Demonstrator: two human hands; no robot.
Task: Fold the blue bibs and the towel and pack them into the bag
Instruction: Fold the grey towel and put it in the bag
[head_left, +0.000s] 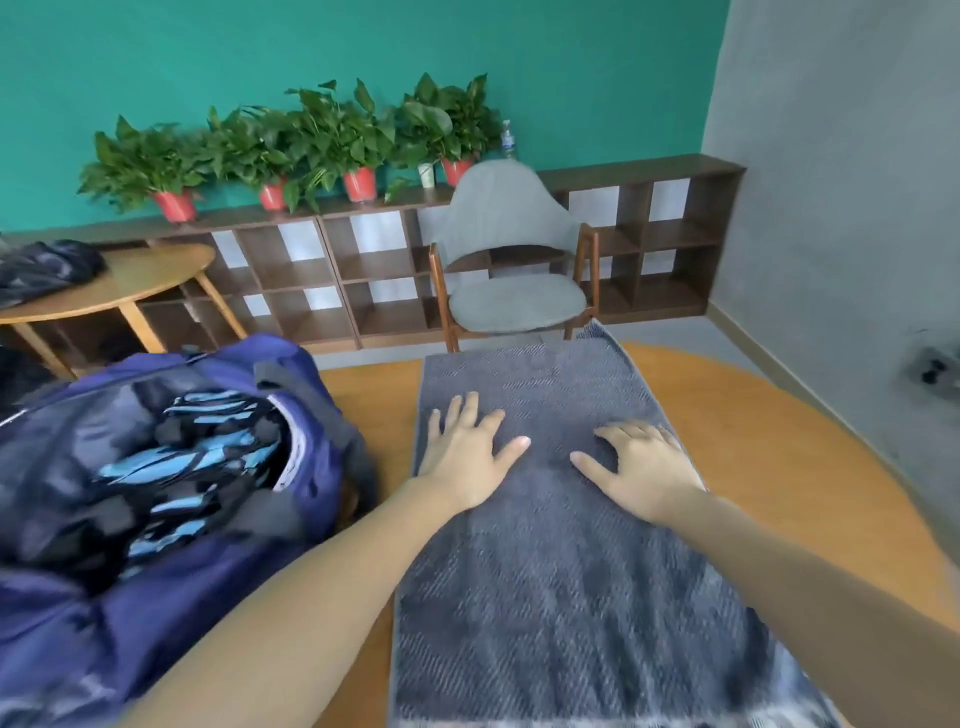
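Orange-brown wooden worktop (753, 431) up front, rounded edge. Behind it sits a grey padded chair (511, 260) with a wooden frame, facing this way. Along the teal wall (571, 67) runs a low dark-brown cubby shelf (332, 270), mostly open squares. On top of the shelf: four leafy green plants in red pots (359, 184), a small pale cup (426, 175), and a clear water bottle (508, 139) just behind the chair back. Off to the left there's a second round wooden table (150, 280) with a dark bundle of cloth (44, 270) on it. Grey wall (841, 208) on the right.
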